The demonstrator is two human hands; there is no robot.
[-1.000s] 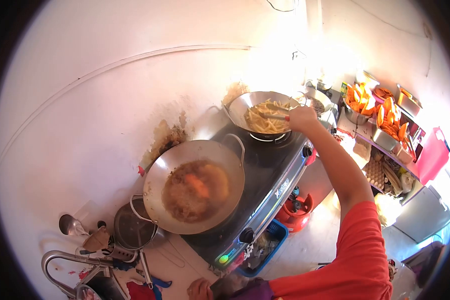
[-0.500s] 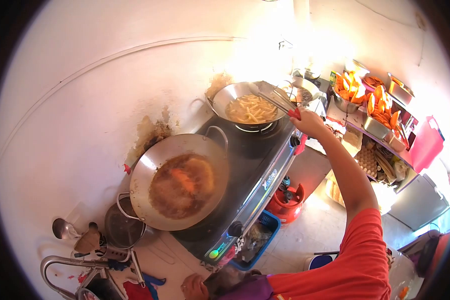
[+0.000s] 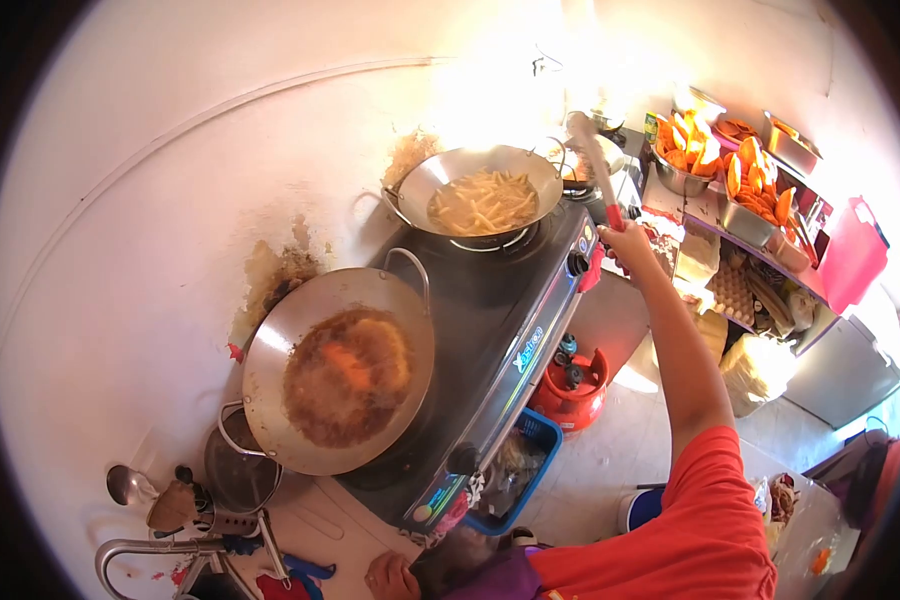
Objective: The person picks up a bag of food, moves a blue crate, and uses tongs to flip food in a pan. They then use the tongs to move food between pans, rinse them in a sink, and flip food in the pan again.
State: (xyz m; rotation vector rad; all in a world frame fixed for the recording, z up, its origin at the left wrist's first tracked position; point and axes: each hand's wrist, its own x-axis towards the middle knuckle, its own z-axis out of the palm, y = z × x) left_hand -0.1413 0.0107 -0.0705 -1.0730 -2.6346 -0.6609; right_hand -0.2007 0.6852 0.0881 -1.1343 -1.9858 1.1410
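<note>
My right hand (image 3: 625,247) is closed around the red handle of a pair of metal tongs (image 3: 596,165). Their blurred tips point up over the far end of the stove, apart from the food. Just left of them, pale fries (image 3: 485,200) sit in oil in a wok (image 3: 422,180). A larger wok (image 3: 270,370) on the nearer burner holds bubbling brown oil with an orange piece of food (image 3: 348,365) in it. At the bottom edge my left hand (image 3: 392,577) is by the counter, its fingers bent and partly hidden, so its grip cannot be made out.
Bowls of orange slices (image 3: 688,150) stand on the right-hand shelf. A smaller pan (image 3: 575,170) is behind the fries. Below the stove (image 3: 470,330) are a red gas cylinder (image 3: 573,395) and a blue basket (image 3: 545,440). A faucet (image 3: 120,548) and ladle (image 3: 125,485) are lower left.
The tongs have swung from beside the fries' wok to pointing up and away, and my right hand has turned with them. The view has shifted slightly. My left hand stays by the counter.
</note>
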